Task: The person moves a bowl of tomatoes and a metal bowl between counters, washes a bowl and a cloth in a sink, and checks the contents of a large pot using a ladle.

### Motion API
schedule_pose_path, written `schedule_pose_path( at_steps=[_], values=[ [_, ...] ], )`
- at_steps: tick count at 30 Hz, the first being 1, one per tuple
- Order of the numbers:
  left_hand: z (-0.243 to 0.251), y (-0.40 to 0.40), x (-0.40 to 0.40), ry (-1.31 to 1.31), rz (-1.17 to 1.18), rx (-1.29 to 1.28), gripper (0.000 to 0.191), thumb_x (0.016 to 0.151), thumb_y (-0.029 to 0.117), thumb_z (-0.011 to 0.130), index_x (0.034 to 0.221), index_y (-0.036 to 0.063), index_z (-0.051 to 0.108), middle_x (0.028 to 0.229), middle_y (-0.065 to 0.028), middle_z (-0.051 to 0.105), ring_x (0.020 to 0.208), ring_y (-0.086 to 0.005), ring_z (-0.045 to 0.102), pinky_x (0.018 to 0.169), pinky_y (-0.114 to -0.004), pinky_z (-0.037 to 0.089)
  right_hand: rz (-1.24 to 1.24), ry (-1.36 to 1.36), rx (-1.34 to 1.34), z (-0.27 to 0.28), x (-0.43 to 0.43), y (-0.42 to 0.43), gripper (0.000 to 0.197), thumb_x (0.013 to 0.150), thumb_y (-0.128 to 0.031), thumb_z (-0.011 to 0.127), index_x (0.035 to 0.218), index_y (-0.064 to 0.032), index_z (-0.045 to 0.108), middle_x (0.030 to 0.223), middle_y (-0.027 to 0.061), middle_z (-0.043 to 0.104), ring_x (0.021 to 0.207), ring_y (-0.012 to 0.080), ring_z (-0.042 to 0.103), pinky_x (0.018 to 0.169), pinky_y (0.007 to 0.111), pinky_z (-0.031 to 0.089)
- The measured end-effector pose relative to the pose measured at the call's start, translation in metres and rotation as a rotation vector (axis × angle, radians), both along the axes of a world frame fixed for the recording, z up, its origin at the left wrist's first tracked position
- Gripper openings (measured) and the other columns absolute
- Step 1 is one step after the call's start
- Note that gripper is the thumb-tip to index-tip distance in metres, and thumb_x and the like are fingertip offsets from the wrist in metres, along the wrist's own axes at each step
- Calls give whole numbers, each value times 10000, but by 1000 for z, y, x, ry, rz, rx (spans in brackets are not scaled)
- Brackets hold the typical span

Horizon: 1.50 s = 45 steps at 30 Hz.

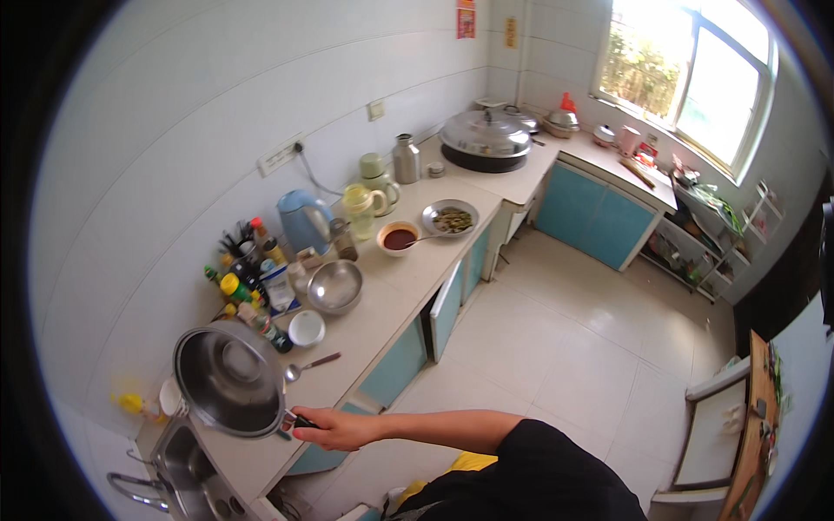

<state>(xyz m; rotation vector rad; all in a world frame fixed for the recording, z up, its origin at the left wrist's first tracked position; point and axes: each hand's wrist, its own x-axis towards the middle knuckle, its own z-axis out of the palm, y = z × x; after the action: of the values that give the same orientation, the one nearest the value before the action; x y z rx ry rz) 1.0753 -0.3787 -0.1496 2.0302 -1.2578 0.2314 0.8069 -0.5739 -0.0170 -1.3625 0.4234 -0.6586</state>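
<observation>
My right hand [335, 430] is closed around the black handle [303, 422] of a stainless steel pot [225, 384]. The pot is tilted, its open mouth and shiny inside facing me, over the counter's end by the sink. My left hand is out of view. On the counter beside the pot lies a metal spoon [293, 372] with a dark handle. Close by stand a small white bowl [306, 328] and a stainless steel bowl [335, 287]. Sauce and seasoning bottles [268, 325] crowd the wall side behind the pot.
A steel sink [189, 465] with a faucet [137, 487] is at lower left. Along the counter [397, 286] are a blue electric kettle [301, 220], a bowl of dark red sauce [398, 239], a plate of greens [452, 220] and a lidded wok [487, 135]. One cabinet door [446, 312] stands ajar.
</observation>
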Motion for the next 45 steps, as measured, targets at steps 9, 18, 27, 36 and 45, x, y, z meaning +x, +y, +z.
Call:
schedule_pose_path(
  at_steps=[9, 18, 27, 36, 45],
  values=[
    [46, -145, -373, 1019, -867, 461, 262, 861, 182, 456, 1036, 2, 529, 903, -85, 582, 772, -164, 521, 675, -276, 412, -470, -34, 440, -20, -339, 51, 207, 902, -273, 412, 1045, -124, 389, 477, -49, 262, 315, 61, 221, 293, 215, 170],
    [112, -204, -692, 1680, -1545, 1026, 260, 888, 179, 450, 1087, 20, 502, 1084, -100, 551, 969, -153, 519, 865, -290, 390, -676, -313, 564, -22, -540, 85, 212, 914, -246, 394, 764, -102, 349, 443, -26, 291, 320, 60, 251, 289, 205, 204],
    [104, -263, -896, 1715, -1658, 1186, 349, 899, 258, 412, 1125, 2, 482, 1096, -132, 540, 1060, -213, 479, 926, -352, 358, -899, -251, 468, -33, -724, 46, 232, 907, -224, 416, 732, -90, 346, 442, -37, 307, 325, 43, 265, 287, 202, 204],
    [112, -307, -1075, 1712, -1501, 1534, 410, 911, 295, 329, 1095, -35, 488, 1155, -141, 490, 1038, -219, 475, 941, -354, 330, -1169, 153, 317, -25, -882, 16, 262, 879, -256, 472, 766, -19, 457, 548, 5, 422, 524, 93, 404, 470, 268, 342],
    [84, -313, -1265, 1686, -1554, 1538, 396, 911, 283, 319, 948, -25, 565, 1085, -123, 504, 1056, -224, 456, 910, -375, 368, -1266, 306, 45, -55, -1068, 13, 287, 869, -270, 486, 795, 0, 425, 572, 62, 467, 530, 151, 495, 487, 316, 378]
  ],
)
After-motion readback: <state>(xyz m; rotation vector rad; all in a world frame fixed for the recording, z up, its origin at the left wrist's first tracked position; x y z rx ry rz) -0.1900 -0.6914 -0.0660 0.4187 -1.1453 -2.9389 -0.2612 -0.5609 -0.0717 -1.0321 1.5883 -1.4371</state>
